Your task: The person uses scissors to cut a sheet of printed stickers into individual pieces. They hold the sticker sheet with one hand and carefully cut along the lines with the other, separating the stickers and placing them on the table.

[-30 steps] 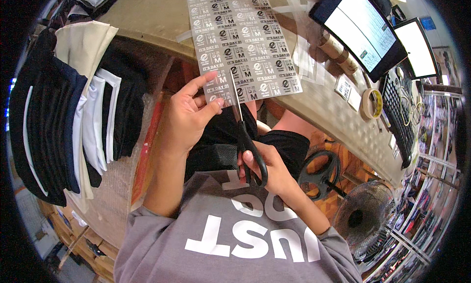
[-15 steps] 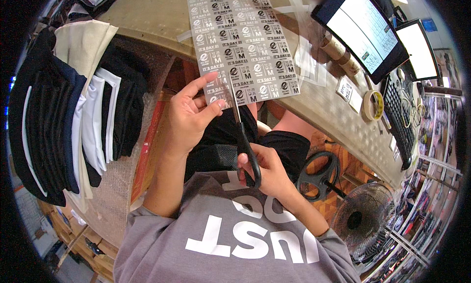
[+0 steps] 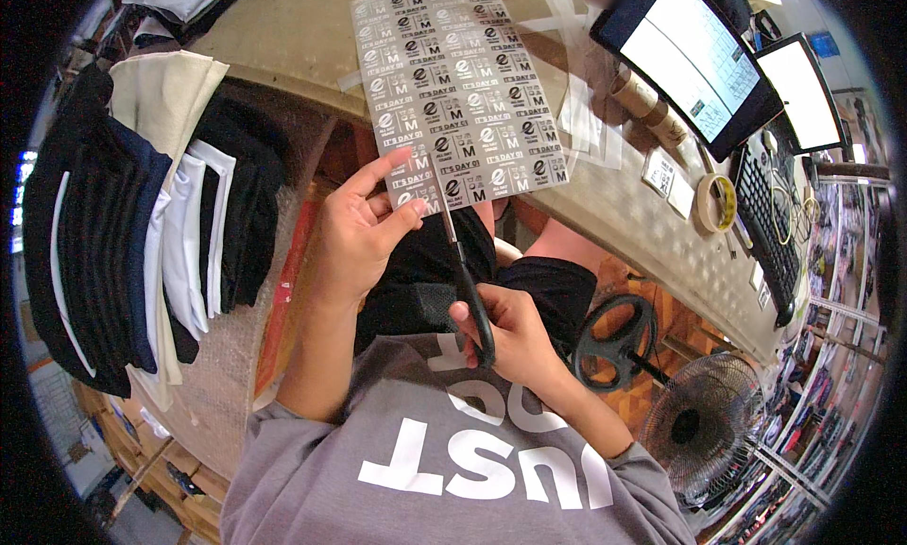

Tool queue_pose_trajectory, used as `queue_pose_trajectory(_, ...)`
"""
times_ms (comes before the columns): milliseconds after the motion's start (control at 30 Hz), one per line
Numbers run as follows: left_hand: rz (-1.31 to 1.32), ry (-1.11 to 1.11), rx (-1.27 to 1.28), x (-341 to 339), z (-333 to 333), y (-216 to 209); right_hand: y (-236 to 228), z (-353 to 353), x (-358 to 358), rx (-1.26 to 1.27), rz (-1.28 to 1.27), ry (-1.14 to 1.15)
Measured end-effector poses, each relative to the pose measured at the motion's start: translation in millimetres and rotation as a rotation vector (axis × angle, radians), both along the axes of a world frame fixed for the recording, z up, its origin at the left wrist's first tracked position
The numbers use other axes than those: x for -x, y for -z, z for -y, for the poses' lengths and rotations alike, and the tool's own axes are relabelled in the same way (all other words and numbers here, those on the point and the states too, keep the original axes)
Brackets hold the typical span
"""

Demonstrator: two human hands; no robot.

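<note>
A clear sheet (image 3: 487, 106) printed with rows of black and white labels hangs over the near edge of the desk. My left hand (image 3: 359, 226) pinches its lower left corner between thumb and fingers. In my right hand (image 3: 515, 332) is a pair of scissors (image 3: 470, 295) with black handles, its fingers wrapped round the grips. The scissors point away from me, and their metal blades meet the sheet's lower edge, just right of my left fingertips. Some of the blade length is hidden at the sheet.
Folded black, navy, white and cream garments (image 3: 99, 233) are piled at the left. On the desk (image 3: 274, 44) stand two monitors (image 3: 694, 59), a keyboard (image 3: 763, 219), a tape roll (image 3: 715, 203) and cardboard tubes (image 3: 647, 110). A fan (image 3: 694, 422) is at the lower right.
The sheet has shifted slightly left and toward me. The scissors have moved a little the same way, and their handles look closer together. My left hand keeps its pinch on the corner.
</note>
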State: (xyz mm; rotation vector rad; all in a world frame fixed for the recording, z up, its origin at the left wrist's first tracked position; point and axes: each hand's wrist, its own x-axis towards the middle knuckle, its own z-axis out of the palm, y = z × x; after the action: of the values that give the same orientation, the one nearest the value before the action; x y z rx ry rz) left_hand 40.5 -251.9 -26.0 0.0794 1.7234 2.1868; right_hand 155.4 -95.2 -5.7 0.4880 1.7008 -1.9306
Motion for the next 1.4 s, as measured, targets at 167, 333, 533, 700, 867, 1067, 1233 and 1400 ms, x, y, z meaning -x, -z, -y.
queue_pose_trajectory(167,0.040,0.014,0.022,-4.4,1.6,-7.8,-1.6,-0.1,16.5,0.063,-0.010,0.023)
queue_pose_trajectory(333,0.018,0.014,-0.005,-3.9,1.4,-7.1,-4.1,2.1,24.3,0.056,0.020,0.021)
queue_pose_trajectory(533,0.019,0.015,-0.026,-5.0,1.1,-7.2,-8.7,2.0,23.6,0.047,0.005,0.019)
queue_pose_trajectory(700,0.039,0.050,-0.024,-7.4,3.2,-10.2,-9.5,2.1,30.9,0.052,0.000,0.043)
queue_pose_trajectory(867,0.087,0.019,-0.102,-13.2,-1.7,-13.4,-11.0,0.9,41.4,0.076,-0.007,0.049)
queue_pose_trajectory(1067,0.035,0.014,-0.113,-13.4,-4.4,-7.9,-12.9,1.7,44.3,0.113,-0.011,0.062)
queue_pose_trajectory(1233,0.041,0.033,-0.109,-12.1,-3.6,-9.1,-12.2,0.0,45.6,0.095,-0.042,0.045)
queue_pose_trajectory(1400,0.058,0.076,-0.104,-14.5,-0.6,-8.9,-12.9,0.4,49.9,0.046,-0.069,0.073)
